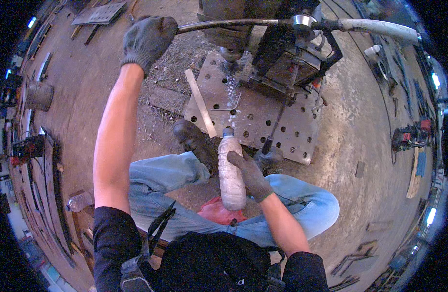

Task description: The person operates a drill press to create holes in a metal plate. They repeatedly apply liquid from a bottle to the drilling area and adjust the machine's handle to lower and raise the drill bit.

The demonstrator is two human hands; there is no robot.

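Note:
My left hand (148, 43), in a grey knit glove, is closed around the end of a long dark metal lever (228, 23) at the upper left. The lever runs right to a shiny round hub (302, 22) on a machine. In front of my lap, my right hand (253, 177), also gloved, grips a plastic bottle (231, 173) with cloudy whitish contents. Its capped top points away from me toward a perforated metal plate (255, 124). White splashes lie on the plate below a rounded machine part (231, 53).
A flat pale strip (200, 103) and a thin dark rod with a black grip (267, 145) lie across the plate. Metal shavings surround it on the left. A clear bottle (80, 201) lies left of my leg; a bucket (39, 96) stands farther left. Red cloth-like material (219, 210) sits between my legs.

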